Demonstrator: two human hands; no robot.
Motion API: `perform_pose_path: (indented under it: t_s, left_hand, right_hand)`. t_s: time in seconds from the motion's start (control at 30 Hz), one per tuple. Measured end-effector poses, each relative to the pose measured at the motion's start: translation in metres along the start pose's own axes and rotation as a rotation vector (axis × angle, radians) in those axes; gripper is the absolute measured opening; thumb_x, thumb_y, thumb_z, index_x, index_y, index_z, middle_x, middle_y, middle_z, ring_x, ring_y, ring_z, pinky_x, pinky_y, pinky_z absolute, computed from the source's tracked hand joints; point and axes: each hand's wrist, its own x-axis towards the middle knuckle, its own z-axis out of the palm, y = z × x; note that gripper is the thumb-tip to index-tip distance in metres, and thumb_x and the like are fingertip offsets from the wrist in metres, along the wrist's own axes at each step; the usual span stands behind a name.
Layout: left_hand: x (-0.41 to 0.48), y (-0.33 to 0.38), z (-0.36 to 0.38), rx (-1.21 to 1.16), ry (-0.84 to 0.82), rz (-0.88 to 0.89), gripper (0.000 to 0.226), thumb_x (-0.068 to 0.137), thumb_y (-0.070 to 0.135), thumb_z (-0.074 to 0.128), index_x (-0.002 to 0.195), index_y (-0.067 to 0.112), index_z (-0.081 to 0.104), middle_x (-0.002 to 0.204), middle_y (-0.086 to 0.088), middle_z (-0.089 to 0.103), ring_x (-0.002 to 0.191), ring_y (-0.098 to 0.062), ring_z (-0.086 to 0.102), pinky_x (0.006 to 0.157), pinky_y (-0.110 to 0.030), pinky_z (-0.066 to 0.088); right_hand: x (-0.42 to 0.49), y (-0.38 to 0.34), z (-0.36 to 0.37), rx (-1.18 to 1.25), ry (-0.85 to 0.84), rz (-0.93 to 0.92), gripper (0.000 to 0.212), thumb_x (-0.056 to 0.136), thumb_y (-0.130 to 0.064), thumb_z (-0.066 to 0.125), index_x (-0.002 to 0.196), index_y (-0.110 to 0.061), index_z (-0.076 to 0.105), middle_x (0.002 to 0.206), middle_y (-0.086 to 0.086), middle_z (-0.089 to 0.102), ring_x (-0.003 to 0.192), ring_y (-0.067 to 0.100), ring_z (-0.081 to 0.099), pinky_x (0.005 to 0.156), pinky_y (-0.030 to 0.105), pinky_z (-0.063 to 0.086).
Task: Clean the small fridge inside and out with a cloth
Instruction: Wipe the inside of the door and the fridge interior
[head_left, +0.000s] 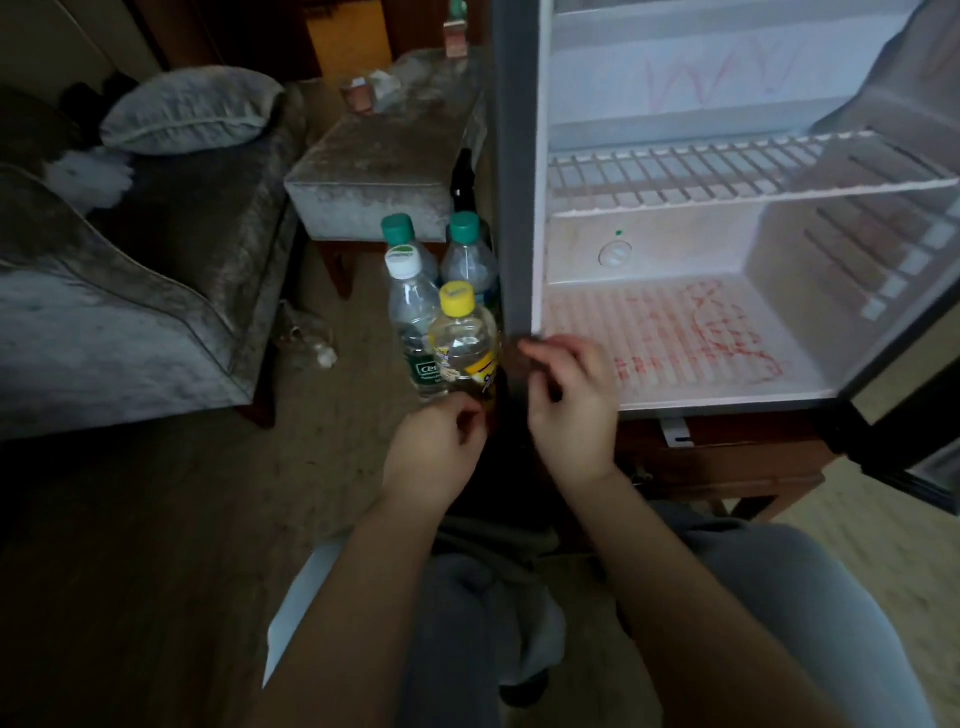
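Observation:
The small fridge (519, 156) stands open and empty on a low wooden stand, with a white wire shelf (727, 176) across it. Red scribbles mark its floor (717, 338) and its back wall. My right hand (569, 400) is at the fridge's lower left front corner, its fingers curled and pinching a dark brown cloth (522, 364). Just to the left and lower, my left hand (441, 447) has its fingers curled on the same dark cloth. In the dim light most of the cloth is hard to make out.
Several plastic bottles stand on the floor left of the fridge, a yellow-capped one (462, 343) nearest my hands. A grey footstool (374, 176) sits behind them and a grey sofa (130, 312) at left. The fridge door (904, 415) hangs open at right.

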Motion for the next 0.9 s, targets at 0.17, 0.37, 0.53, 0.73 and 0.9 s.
perform_pose_path:
  t_s: [0.17, 0.37, 0.53, 0.73, 0.9]
  left_hand:
    - [0.005, 0.010, 0.007, -0.066, -0.008, 0.069, 0.013, 0.086, 0.019, 0.060, 0.096, 0.021, 0.069, 0.090, 0.000, 0.071, 0.083, -0.020, 0.065, 0.071, -0.033, 0.051]
    - [0.011, 0.019, 0.024, 0.002, -0.148, 0.105, 0.015, 0.089, 0.027, 0.057, 0.099, 0.023, 0.067, 0.094, 0.003, 0.068, 0.085, -0.017, 0.062, 0.075, -0.036, 0.052]
    - [0.018, 0.044, 0.050, 0.081, -0.281, 0.218, 0.014, 0.092, 0.025, 0.055, 0.101, 0.022, 0.065, 0.095, 0.003, 0.066, 0.082, -0.013, 0.059, 0.072, -0.031, 0.050]
    - [0.018, 0.111, 0.092, -0.022, -0.359, 0.424, 0.014, 0.092, 0.024, 0.055, 0.098, 0.020, 0.067, 0.094, 0.005, 0.065, 0.079, -0.009, 0.057, 0.074, -0.031, 0.052]
    - [0.014, 0.144, 0.122, -0.059, -0.383, 0.523, 0.015, 0.093, 0.027, 0.053, 0.098, 0.021, 0.065, 0.092, 0.007, 0.061, 0.081, -0.010, 0.057, 0.074, -0.033, 0.051]
  right_hand:
    - [0.014, 0.025, -0.011, -0.036, -0.184, -0.076, 0.023, 0.077, 0.001, 0.060, 0.092, -0.009, 0.074, 0.097, 0.010, 0.062, 0.092, 0.027, 0.059, 0.080, 0.034, 0.050]
    - [-0.035, 0.055, -0.026, -0.153, -0.320, 0.204, 0.035, 0.075, 0.002, 0.070, 0.105, -0.016, 0.073, 0.105, 0.003, 0.066, 0.101, 0.019, 0.060, 0.093, 0.021, 0.044]
    - [-0.018, 0.089, -0.081, -0.174, 0.125, 0.584, 0.032, 0.084, -0.003, 0.066, 0.116, -0.008, 0.067, 0.117, 0.005, 0.061, 0.108, 0.016, 0.057, 0.095, 0.012, 0.035]
    - [-0.004, 0.129, -0.109, -0.312, 0.471, 0.785, 0.052, 0.089, 0.001, 0.056, 0.139, -0.004, 0.046, 0.139, 0.015, 0.043, 0.129, 0.028, 0.040, 0.107, 0.020, 0.024]
    - [0.013, 0.148, -0.097, -0.268, 0.528, 0.955, 0.061, 0.092, 0.002, 0.051, 0.148, -0.001, 0.027, 0.150, 0.019, 0.025, 0.138, 0.032, 0.030, 0.113, 0.026, 0.020]
